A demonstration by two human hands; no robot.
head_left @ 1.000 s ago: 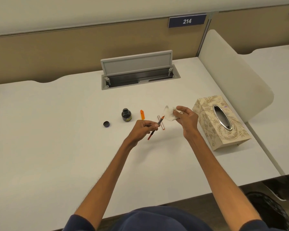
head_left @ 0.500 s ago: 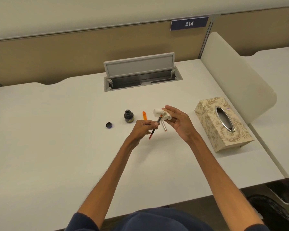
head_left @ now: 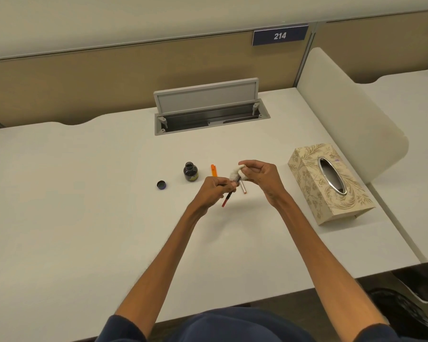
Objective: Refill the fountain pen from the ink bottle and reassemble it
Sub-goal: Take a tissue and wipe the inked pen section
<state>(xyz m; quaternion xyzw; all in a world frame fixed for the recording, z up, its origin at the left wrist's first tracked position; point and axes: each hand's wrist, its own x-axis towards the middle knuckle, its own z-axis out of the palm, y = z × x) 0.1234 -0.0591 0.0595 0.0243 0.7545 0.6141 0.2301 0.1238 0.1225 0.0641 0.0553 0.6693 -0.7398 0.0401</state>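
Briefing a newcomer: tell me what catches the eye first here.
At the centre of the white desk, two bare hands meet: the left hand holds a thin red-ended pen section, the right hand a crumpled white tissue at its tip. Left stands an open dark glass ink bottle; right, a floral beige tissue box.

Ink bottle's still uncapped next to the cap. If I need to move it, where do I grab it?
Take the ink bottle by its wide round body, fingers closing from the sides, hand coming from the left where the desk is bare. It stands upright with the mouth open, so keep it level. The narrow neck probably gives less hold.

One bottle (head_left: 190,172) (open), one tissue box (head_left: 329,183)
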